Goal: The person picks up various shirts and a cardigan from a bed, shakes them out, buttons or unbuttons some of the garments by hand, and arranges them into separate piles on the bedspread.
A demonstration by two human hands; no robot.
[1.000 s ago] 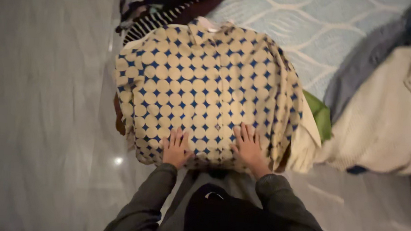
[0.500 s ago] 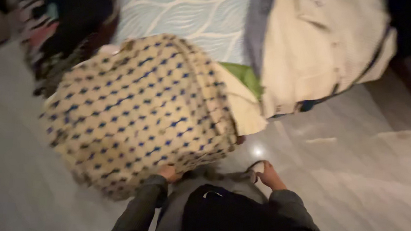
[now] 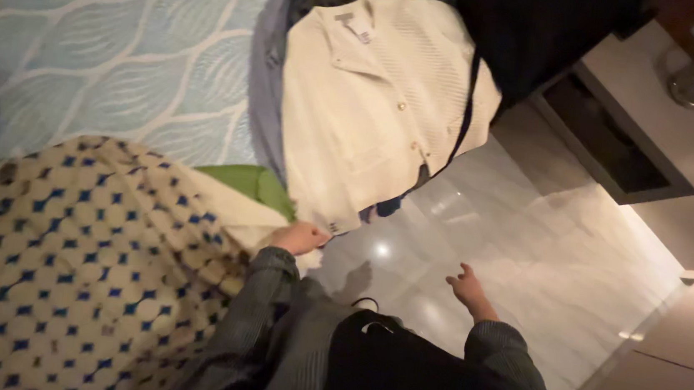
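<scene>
- Left hand touches the cream shirt's lower hem.
- Right hand hovers open over the glossy floor.
- Dotted cloth lies beside.

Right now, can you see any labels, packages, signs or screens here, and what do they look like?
Neck label: a small pale rectangle sewn inside the collar of the cream button shirt lying on the bed, top middle of the view.
No packages, signs or screens show.
</scene>
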